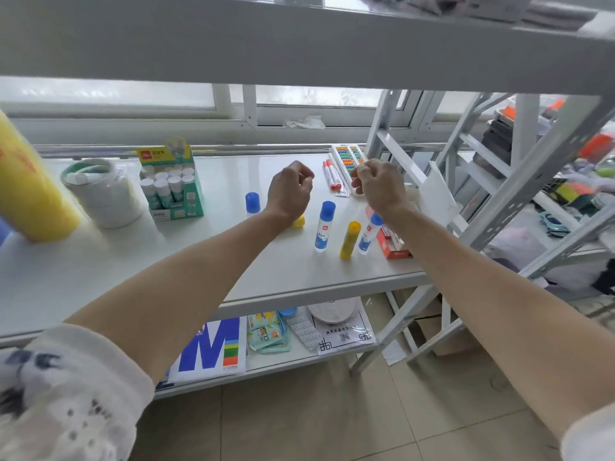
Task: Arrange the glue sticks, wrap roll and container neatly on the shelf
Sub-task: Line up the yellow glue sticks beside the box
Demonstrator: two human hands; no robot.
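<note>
Glue sticks [324,226] stand between box [171,186] and markers [332,176].

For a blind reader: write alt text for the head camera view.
Two bare hands, left hand and right hand, hover loosely curled and empty above a white shelf where blue-capped and yellow glue sticks stand upright. At left sit a green display box of glue sticks, a clear round container and a tilted yellow wrap roll.

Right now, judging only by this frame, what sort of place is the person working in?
Probably a stationery stockroom or shop storage area: white metal shelving racks stand in rows, a green retail display box of glue sticks sits on the shelf, and packaged goods lie on the level below.
</note>
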